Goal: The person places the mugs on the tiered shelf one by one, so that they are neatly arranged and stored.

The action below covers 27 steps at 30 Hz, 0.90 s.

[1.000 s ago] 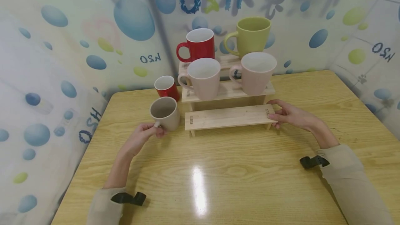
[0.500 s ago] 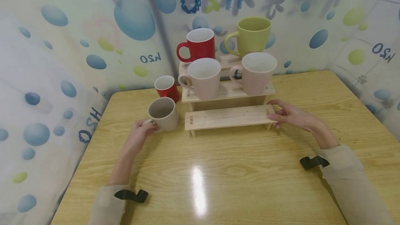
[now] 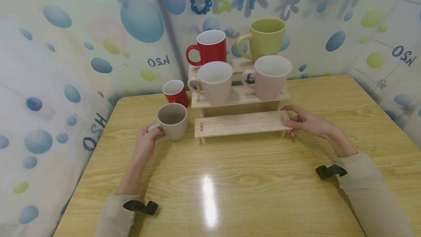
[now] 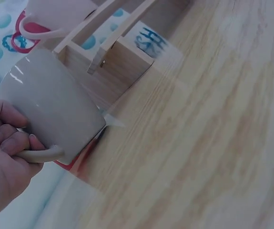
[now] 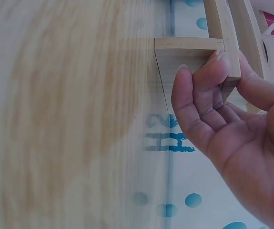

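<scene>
By its handle, my left hand (image 3: 146,142) holds a beige-grey mug (image 3: 176,128), upright just left of the wooden stepped rack (image 3: 241,123). In the left wrist view the fingers (image 4: 14,143) curl round the handle, and the mug (image 4: 55,105) stands close to the tabletop; whether it touches cannot be told. My right hand (image 3: 306,120) grips the right end of the rack's lowest board, thumb on top and fingers beneath. The right wrist view shows those fingers (image 5: 210,76) curled against the board's end (image 5: 233,57). A small red mug (image 3: 182,98) stands behind the beige one, partly hidden.
On the middle step stand two pink mugs, one left (image 3: 215,89) and one right (image 3: 270,83). The top step bears a red mug (image 3: 213,50) and a yellow-green mug (image 3: 267,41). A patterned wall (image 3: 131,61) closes the wooden table (image 3: 250,189) at the back.
My left hand has shifted its hold on the handle, and the beige mug has turned so the handle points further left. The right hand and the rack have stayed still.
</scene>
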Each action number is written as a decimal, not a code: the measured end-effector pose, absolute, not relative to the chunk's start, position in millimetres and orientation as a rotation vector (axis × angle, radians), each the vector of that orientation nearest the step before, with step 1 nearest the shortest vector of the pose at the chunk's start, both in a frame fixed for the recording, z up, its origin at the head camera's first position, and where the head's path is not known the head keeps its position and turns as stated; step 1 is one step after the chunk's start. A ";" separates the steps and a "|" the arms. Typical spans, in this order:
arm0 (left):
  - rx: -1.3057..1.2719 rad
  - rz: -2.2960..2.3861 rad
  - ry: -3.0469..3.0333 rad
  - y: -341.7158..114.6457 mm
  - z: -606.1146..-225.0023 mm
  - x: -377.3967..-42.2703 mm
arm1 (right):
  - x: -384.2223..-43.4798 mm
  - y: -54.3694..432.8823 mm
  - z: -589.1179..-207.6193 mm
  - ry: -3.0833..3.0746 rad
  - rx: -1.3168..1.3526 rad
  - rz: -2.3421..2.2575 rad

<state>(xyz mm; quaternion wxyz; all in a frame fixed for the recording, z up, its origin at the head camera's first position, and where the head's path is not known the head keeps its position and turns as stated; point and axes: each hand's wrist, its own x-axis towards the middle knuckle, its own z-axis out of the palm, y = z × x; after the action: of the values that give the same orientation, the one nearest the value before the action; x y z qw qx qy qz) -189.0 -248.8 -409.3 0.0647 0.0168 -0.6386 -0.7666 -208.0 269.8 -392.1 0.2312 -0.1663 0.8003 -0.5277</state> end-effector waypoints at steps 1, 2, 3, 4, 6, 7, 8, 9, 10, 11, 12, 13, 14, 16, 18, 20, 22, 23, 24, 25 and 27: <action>0.052 -2.305 -1.919 -248.8 -409.1 -188.6 | -207.9 270.0 -392.2 2.201 -0.458 -1.450; 0.051 -2.302 -1.906 -248.8 -408.6 -188.1 | -207.8 270.1 -392.4 2.202 -0.457 -1.448; 0.050 -2.300 -1.896 -248.9 -408.1 -187.8 | -207.8 270.2 -392.5 2.204 -0.457 -1.447; 0.045 -2.299 -1.883 -248.9 -407.2 -187.4 | -207.8 270.3 -392.8 2.207 -0.459 -1.446; 0.028 -2.305 -1.845 -248.4 -405.1 -186.7 | -208.0 270.4 -393.1 2.208 -0.463 -1.448; 0.015 -2.311 -1.825 -248.3 -404.0 -186.5 | -208.1 270.3 -393.3 2.207 -0.463 -1.450; 0.004 -2.318 -1.804 -248.2 -402.8 -186.0 | -208.2 270.4 -393.4 2.207 -0.465 -1.451; -0.007 -2.325 -1.783 -247.9 -401.5 -185.5 | -208.3 270.4 -393.5 2.206 -0.467 -1.453; -0.020 -2.332 -1.763 -247.4 -399.9 -184.8 | -208.3 270.5 -393.6 2.207 -0.467 -1.452; -0.032 -2.340 -1.743 -246.9 -398.4 -184.1 | -208.3 270.5 -393.5 2.209 -0.468 -1.450; -0.048 -2.345 -1.728 -246.4 -396.9 -183.4 | -208.3 270.6 -393.5 2.209 -0.468 -1.449; -0.062 -2.351 -1.719 -246.0 -395.4 -182.7 | -208.3 270.7 -393.3 2.210 -0.466 -1.446; -0.080 -2.356 -1.710 -245.3 -393.7 -181.9 | -208.2 270.8 -393.1 2.213 -0.465 -1.442; -0.117 -2.366 -1.699 -243.6 -390.4 -180.3 | -208.1 271.0 -392.7 2.219 -0.462 -1.433; -0.151 -2.386 -1.685 -241.4 -387.0 -178.5 | -208.1 271.1 -392.5 2.220 -0.463 -1.430; -0.180 -2.410 -1.669 -238.5 -383.6 -176.3 | -208.2 271.2 -392.4 2.222 -0.467 -1.428; -0.205 -2.429 -1.664 -235.0 -380.5 -174.1 | -208.4 271.2 -392.5 2.222 -0.471 -1.428; -0.219 -2.436 -1.666 -233.0 -378.8 -172.8 | -208.5 271.2 -392.5 2.220 -0.472 -1.430; -0.232 -2.443 -1.667 -230.7 -377.1 -171.6 | -208.6 271.1 -392.5 2.217 -0.473 -1.433; -0.244 -2.449 -1.668 -228.5 -375.6 -170.5 | -208.6 271.1 -392.5 2.214 -0.474 -1.436; -0.267 -2.457 -1.673 -223.9 -372.8 -168.2 | -208.8 271.0 -392.6 2.207 -0.474 -1.442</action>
<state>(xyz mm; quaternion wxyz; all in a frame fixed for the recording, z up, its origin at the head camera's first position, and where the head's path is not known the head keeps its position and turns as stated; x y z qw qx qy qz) -168.2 -223.9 -372.8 0.0787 -0.0892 -0.5588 -0.8207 -208.8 271.0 -392.6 0.2293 -0.1722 0.8020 -0.5239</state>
